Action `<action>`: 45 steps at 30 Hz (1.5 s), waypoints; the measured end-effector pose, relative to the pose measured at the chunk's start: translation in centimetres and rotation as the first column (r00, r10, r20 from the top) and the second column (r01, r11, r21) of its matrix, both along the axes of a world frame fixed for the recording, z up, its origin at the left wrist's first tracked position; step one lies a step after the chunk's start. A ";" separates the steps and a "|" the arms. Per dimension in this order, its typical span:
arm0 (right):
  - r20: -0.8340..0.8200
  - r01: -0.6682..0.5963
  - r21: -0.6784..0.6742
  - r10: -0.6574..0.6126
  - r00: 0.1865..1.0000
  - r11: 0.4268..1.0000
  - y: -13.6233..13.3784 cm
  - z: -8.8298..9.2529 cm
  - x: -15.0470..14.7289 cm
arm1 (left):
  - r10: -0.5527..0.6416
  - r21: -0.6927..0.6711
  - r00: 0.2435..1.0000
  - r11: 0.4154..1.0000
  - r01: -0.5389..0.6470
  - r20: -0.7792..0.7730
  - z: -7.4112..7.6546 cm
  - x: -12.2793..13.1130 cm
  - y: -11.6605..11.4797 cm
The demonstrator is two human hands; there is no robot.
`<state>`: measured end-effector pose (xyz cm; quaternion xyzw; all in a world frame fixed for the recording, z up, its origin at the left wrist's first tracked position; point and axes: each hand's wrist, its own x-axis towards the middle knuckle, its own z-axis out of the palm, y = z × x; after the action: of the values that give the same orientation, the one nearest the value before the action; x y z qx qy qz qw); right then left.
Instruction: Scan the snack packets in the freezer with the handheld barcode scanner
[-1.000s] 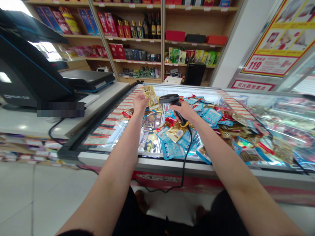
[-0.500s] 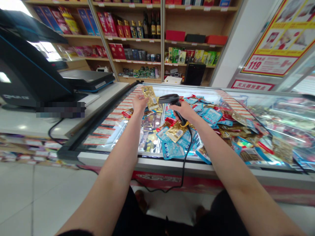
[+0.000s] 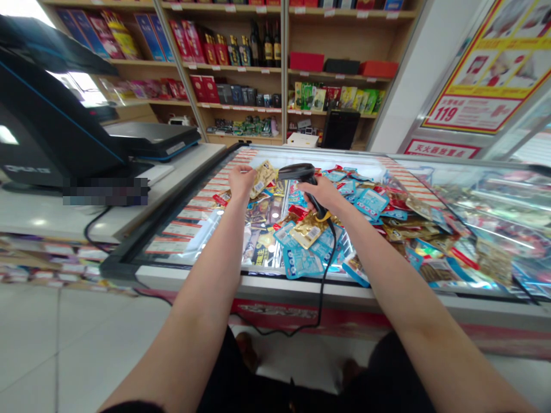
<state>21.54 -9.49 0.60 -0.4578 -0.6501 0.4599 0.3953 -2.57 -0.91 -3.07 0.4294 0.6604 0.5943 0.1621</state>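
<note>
My left hand is closed at the left edge of a gold snack packet, which tilts to the right above the glass top; the fingertips are partly hidden. My right hand grips the handle of a black barcode scanner, whose head points left toward that packet. The scanner's black cable hangs over the counter's front edge. Below the scanner lie a second gold packet and blue packets. Several more blue, red and gold packets are heaped right of my right hand.
All this lies on a glass-topped freezer case. On the left, a counter carries a black checkout machine and a flat black scale. Shelves with boxes and bottles stand behind. A sign hangs at right.
The gold packet in my left hand has turned from nearly upright to tilted rightward, and my left hand has shifted slightly left. My right hand and the scanner have hardly moved.
</note>
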 end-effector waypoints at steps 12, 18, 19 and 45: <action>0.030 0.013 0.000 -0.013 0.999 1.000 0.3 -0.2 0.2 | 0.003 -0.130 0.957 0.991 -0.042 -0.289 0.9 -0.2 -1.5; -0.001 0.043 -0.035 -0.043 0.999 0.998 0.4 0.5 1.0 | -0.380 -0.143 0.857 0.925 0.352 -0.347 0.5 2.6 -1.6; -0.011 0.060 -0.044 -0.061 0.998 0.997 0.3 0.7 1.1 | -0.469 -0.177 0.813 0.883 0.434 -0.344 0.5 3.1 -1.8; -0.084 0.180 -0.089 -0.187 0.979 0.980 0.7 1.1 1.9 | -0.592 -0.490 0.768 0.609 0.624 0.242 0.3 5.3 -3.7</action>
<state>23.40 -8.83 1.72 -0.5098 -0.5669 0.4681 0.4467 2.76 -4.64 -2.80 0.5467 0.6106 0.3022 0.4868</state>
